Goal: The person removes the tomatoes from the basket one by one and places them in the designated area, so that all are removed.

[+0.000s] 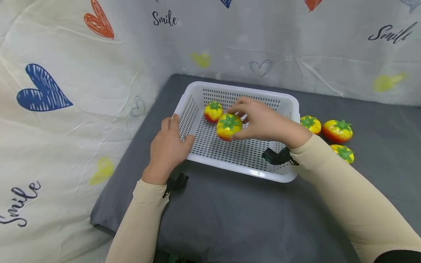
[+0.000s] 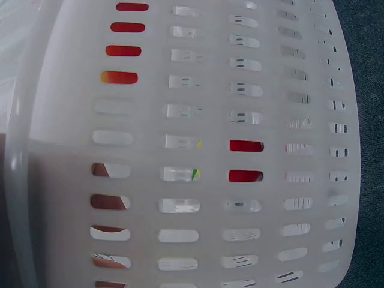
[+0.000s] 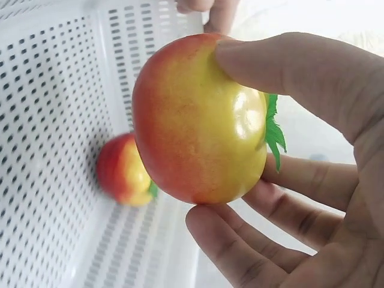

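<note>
A red-and-yellow tomato [image 1: 229, 126] with a green leafy top is pinched between the thumb and fingers of my right hand [image 1: 260, 118], inside the white basket's outline. In the right wrist view, the thumb lies on one side of the held tomato [image 3: 198, 120] and fingertips on the other. A second tomato [image 1: 213, 111] lies in the basket near its back left corner. My left hand [image 1: 171, 146] holds the left rim of the basket [image 1: 210, 159], thumb toward the inside. Only the slotted basket wall [image 2: 204, 144] fills the left wrist view, red showing through some slots.
Several more tomatoes [image 1: 337, 131] lie on the dark grey cloth [image 1: 230, 215] to the right of the basket, one partly behind the right forearm. A pale curtain [image 1: 230, 47] with hearts and lettering hangs behind the table and along its left side.
</note>
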`<control>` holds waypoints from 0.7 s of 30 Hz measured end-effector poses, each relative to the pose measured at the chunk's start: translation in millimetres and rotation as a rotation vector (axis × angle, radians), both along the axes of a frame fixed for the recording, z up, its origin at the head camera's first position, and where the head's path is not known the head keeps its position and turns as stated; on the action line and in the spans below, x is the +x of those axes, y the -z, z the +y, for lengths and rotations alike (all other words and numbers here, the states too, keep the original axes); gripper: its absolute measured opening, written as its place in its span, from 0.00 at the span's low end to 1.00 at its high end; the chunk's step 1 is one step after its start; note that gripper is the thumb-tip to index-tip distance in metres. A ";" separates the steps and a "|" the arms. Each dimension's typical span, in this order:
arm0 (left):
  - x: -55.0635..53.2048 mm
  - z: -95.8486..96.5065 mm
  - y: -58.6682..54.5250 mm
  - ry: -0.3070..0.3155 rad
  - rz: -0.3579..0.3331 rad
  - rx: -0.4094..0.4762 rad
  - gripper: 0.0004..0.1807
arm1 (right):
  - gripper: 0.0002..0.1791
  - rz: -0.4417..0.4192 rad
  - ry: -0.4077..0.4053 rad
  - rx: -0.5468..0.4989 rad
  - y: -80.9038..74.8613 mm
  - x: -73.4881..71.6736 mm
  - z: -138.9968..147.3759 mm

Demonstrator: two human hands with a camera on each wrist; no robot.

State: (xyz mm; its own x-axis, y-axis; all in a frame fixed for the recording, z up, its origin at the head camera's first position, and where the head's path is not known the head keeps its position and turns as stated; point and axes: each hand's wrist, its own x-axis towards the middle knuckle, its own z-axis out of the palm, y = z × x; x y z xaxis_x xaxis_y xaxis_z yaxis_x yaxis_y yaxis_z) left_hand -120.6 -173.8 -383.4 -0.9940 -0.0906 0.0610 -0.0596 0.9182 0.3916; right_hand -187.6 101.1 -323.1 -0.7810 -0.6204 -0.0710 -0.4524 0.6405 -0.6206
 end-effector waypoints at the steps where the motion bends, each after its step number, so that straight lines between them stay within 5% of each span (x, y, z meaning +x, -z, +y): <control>1: -0.1 0.3 0.5 0.000 -0.005 0.001 0.44 | 0.39 0.001 0.000 0.002 -0.7 1.6 4.5; 21: -1.9 1.4 1.1 -0.005 -0.012 0.005 0.43 | 0.32 0.059 0.044 -0.064 -13.7 31.6 63.3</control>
State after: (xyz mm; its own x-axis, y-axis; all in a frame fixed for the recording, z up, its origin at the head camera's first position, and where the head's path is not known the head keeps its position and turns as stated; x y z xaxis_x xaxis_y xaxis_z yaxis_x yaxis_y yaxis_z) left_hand -122.6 -172.4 -384.6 -0.9942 -0.0958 0.0486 -0.0690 0.9160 0.3953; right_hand -156.0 164.4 -309.4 -0.8092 -0.5874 0.0147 -0.4620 0.6205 -0.6337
